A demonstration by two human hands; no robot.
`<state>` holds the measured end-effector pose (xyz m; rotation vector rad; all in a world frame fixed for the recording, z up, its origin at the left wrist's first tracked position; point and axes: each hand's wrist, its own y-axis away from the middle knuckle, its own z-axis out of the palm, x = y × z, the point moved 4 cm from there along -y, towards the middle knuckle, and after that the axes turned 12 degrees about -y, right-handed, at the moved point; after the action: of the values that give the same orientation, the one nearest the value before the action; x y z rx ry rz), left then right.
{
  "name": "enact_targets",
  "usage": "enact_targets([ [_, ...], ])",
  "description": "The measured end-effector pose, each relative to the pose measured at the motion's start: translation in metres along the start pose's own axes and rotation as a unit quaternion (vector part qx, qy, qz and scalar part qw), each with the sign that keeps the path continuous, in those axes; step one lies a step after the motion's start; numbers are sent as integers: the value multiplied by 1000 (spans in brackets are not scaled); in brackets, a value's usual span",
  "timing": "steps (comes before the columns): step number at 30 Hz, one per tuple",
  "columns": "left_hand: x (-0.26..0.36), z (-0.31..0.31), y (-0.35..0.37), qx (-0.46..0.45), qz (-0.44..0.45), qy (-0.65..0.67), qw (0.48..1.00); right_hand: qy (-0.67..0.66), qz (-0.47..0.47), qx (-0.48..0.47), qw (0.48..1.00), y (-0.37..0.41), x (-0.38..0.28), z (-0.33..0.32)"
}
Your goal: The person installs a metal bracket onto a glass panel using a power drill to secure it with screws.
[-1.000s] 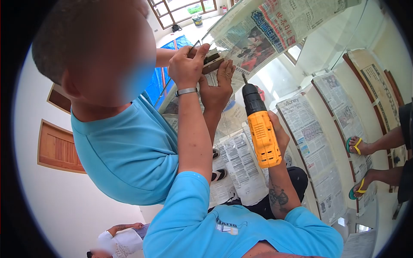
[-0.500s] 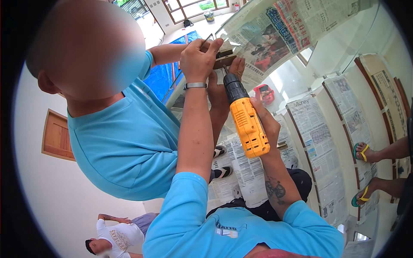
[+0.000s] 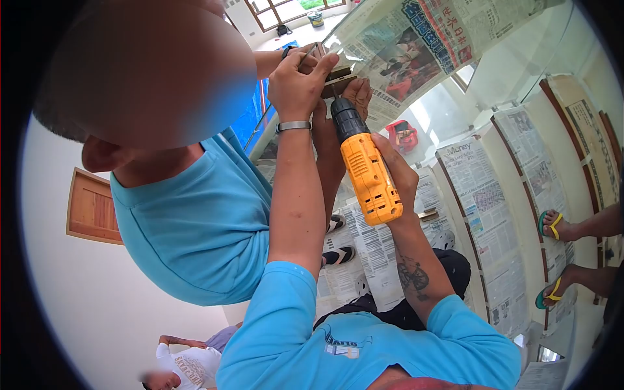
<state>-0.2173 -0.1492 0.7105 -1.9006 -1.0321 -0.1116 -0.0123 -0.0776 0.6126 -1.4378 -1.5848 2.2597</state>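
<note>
My right hand (image 3: 398,170) is wrapped round the grip of a yellow and black cordless drill (image 3: 368,172). The drill points up and away, its bit meeting a dark rectangular metal fitting (image 3: 340,83) at the edge of a glass panel (image 3: 416,120). Beside the fitting, my left hand (image 3: 298,81) is closed, thumb against curled fingers, and a thin grey strip (image 3: 309,56) shows at them; I cannot tell what it grips. A co-worker's hand (image 3: 359,96) supports the fitting from the other side. That person's other hand (image 3: 309,51) is just behind mine.
Newspaper (image 3: 422,49) covers part of the glass. Stair treads (image 3: 484,208) wrapped in newspaper rise to the right, where a person's sandalled feet (image 3: 554,227) stand. A red container (image 3: 402,135) lies beyond the glass. The co-worker in blue (image 3: 195,227) leans in close at left; another person (image 3: 188,367) is below.
The co-worker's head has leaned in nearer the fitting. The drill has shifted slightly up and left with my right hand. My left hand stays at the fitting.
</note>
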Motion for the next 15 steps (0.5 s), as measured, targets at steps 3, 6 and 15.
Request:
enact_targets([
  [3, -2, 2, -1, 4, -2, 9, 1000, -10, 16, -3, 1000, -1, 1, 1],
  [6, -3, 3, 0, -1, -12, 2, 1000, -7, 27, -34, 999, 5, 3, -2],
  [15, -4, 4, 0, -1, -26, -15, 1000, 15, 24, -33, 999, 2, 1, -4],
])
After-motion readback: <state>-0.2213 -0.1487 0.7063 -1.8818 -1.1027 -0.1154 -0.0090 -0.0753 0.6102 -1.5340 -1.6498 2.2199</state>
